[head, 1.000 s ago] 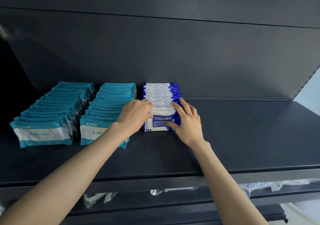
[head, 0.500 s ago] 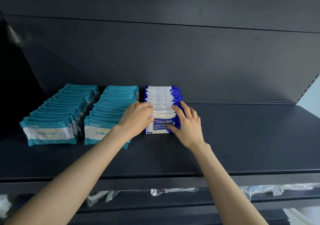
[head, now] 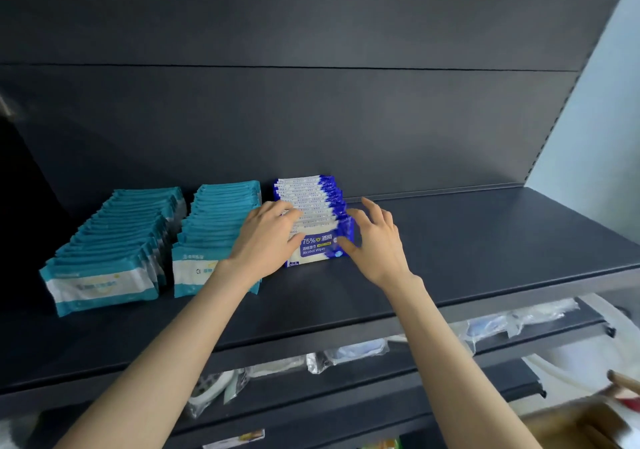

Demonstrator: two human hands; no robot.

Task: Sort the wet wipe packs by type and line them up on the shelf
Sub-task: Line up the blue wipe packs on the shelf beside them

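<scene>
So at this point we had the shelf [head: 485, 240] looking mostly sorted. The teal rows [head: 114, 240] were on the left, and just right of them, about mid-shelf, was the blue row [head: 311, 199] of alcohol wipes. Each blue pack sat with its long side going left to right and leaned back on the one behind it, so the row itself ran near to far.

Our left hand [head: 266, 244] was on the row's left side, fingers curled over the top edges of the nearer packs and thumb against the front pack [head: 317, 249]. Basically it was clamped on the row. Our right hand [head: 377, 244] was at the right end with its fingers spread apart and lifted. As far as we could tell, only the thumb touched the front pack's right corner.

So the row lay right between our two hands, with the left one doing the holding. Our guess was that the next bit meant squaring up both ends. The right hand was also the one nearer the bare shelf where any new row would go.
</scene>
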